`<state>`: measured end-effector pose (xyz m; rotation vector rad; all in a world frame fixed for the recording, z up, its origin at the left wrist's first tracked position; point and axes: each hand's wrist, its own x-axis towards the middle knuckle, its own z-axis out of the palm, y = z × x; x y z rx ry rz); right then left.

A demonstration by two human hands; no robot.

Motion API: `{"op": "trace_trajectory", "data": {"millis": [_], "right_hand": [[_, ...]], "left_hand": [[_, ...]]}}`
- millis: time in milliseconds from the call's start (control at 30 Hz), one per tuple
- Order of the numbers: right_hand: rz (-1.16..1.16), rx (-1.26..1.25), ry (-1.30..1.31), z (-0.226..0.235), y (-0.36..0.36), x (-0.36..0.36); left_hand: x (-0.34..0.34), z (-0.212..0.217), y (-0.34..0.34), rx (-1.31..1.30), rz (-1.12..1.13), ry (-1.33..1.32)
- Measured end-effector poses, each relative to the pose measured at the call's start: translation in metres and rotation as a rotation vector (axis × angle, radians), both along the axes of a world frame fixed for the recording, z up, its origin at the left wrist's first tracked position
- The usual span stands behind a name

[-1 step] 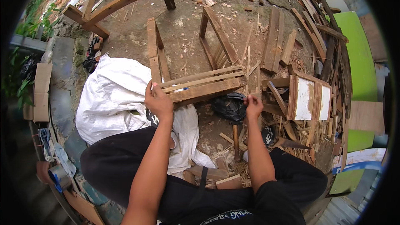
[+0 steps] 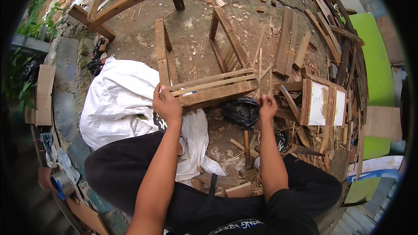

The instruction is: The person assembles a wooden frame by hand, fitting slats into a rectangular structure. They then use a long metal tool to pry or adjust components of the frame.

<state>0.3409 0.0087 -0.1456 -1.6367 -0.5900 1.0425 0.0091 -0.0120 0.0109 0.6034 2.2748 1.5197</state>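
Note:
A wooden chair frame (image 2: 217, 95) with thin slats lies in front of me, its legs stretching away over the ground. My left hand (image 2: 168, 106) is closed round its left end, thumb on top. Off the frame's right end, my right hand (image 2: 267, 106) is raised with its fingers curled together in a pinch; whatever they hold is too small to make out. Between my hands, below the frame, lies a black plastic bag (image 2: 241, 112). A tool's wooden handle (image 2: 247, 149) sticks out beneath it, its head hidden.
A white cloth sack (image 2: 115, 102) spreads on the left. Planks (image 2: 285, 41) and a scrap pile with a white-panelled wooden piece (image 2: 320, 102) lie on the right. Another curved wooden frame (image 2: 133, 2) stands at the far left. Offcuts (image 2: 239, 190) lie between my legs.
My right hand has moved slightly up and to the right, its fingers still curled. My left hand keeps its grip on the frame.

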Motion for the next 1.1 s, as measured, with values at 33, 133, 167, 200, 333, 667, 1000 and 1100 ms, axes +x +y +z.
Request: {"op": "trace_trajectory", "data": {"millis": [33, 133, 167, 200, 333, 667, 1000, 1100], "right_hand": [[-0.022, 0.052, 0.061, 0.019, 0.019, -0.003], [0.034, 0.078, 0.316, 0.083, 0.067, -0.028], [0.060, 0.059, 0.406, 0.095, 0.080, -0.031], [0.099, 0.039, 0.501, 0.106, 0.090, -0.039], [0.097, -0.018, 0.321, 0.105, 0.106, -0.062], [-0.046, 0.009, 0.245, 0.177, 0.009, -0.052], [-0.080, 0.045, 0.170, 0.177, -0.061, -0.038], [-0.082, 0.026, 0.147, 0.151, -0.068, -0.044]], "left_hand": [[-0.002, -0.002, -0.001, -0.025, -0.017, 0.021], [-0.004, -0.006, -0.003, -0.083, -0.045, 0.092], [-0.004, -0.006, -0.004, -0.087, -0.071, 0.094], [-0.008, -0.011, -0.006, -0.091, -0.085, 0.102], [-0.010, -0.018, -0.001, 0.029, -0.092, 0.089], [-0.010, 0.039, -0.055, 0.191, -0.168, 0.034], [0.016, 0.053, -0.135, 0.186, -0.099, -0.021], [0.012, 0.021, -0.145, 0.154, -0.094, -0.023]]}}
